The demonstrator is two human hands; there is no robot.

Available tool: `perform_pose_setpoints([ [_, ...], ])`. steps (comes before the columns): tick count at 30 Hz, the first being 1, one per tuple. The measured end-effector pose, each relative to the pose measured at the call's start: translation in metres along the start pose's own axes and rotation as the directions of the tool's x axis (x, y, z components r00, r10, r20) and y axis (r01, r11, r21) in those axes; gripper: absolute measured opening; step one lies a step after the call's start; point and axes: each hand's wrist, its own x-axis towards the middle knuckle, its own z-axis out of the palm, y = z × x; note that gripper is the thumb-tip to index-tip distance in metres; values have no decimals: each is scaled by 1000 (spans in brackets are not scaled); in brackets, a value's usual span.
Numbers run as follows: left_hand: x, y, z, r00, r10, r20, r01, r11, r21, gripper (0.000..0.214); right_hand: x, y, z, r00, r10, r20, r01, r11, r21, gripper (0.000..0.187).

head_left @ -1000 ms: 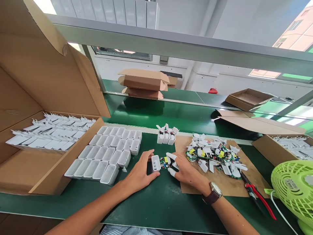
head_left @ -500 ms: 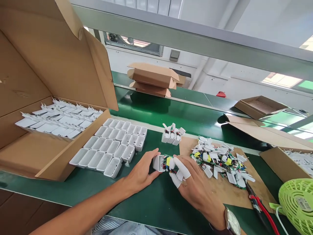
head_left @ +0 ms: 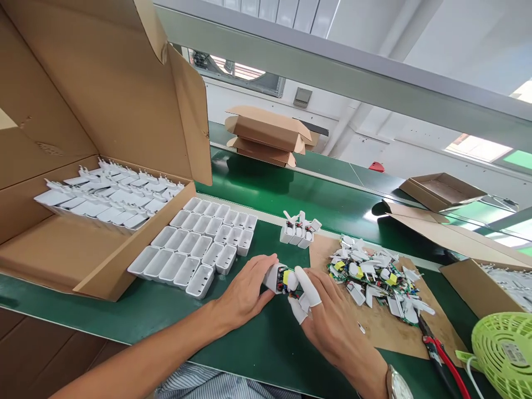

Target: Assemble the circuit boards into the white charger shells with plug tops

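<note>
Fingertips (head_left: 310, 291), white-covered, of the right hand (head_left: 334, 321) grasp the circuit board (head_left: 286, 280) by its outer end. At their nine o'clock lies the white casing (head_left: 271, 278), clasped by the nearer left hand (head_left: 245, 291). Both pieces share a long axis, roughly nine to three, the board seemingly part-way inside. Beyond, loose boards (head_left: 357, 271) lie at three o'clock, filled casings (head_left: 296, 238) at twelve.

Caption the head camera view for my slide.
At a green workbench, the left hand holds a white housing; the right hand holds a circuit board at its opening.
</note>
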Motion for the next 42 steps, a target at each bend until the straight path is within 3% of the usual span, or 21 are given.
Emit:
perform_pose_setpoints([
  [14, 1, 1, -3, 1000, -4, -13, 5, 1000, 6, 64, 5, 2, 3, 999, -41, 4, 41, 999, 24, 69],
  [33, 0, -1, -1, 999, -31, -12, 32, 998, 56, 68, 9, 3, 1, 999, 21, 46, -25, 996, 85, 73],
  [38, 1, -2, 0, 999, -49, -2, 49, 999, 19, 68, 6, 5, 7, 999, -3, 35, -1, 995, 99, 76],
  [42, 0, -6, 1, 995, -77, 66, 82, 993, -84, 79, -3, 7, 17, 997, 69, 24, -72, 982, 176, 71],
])
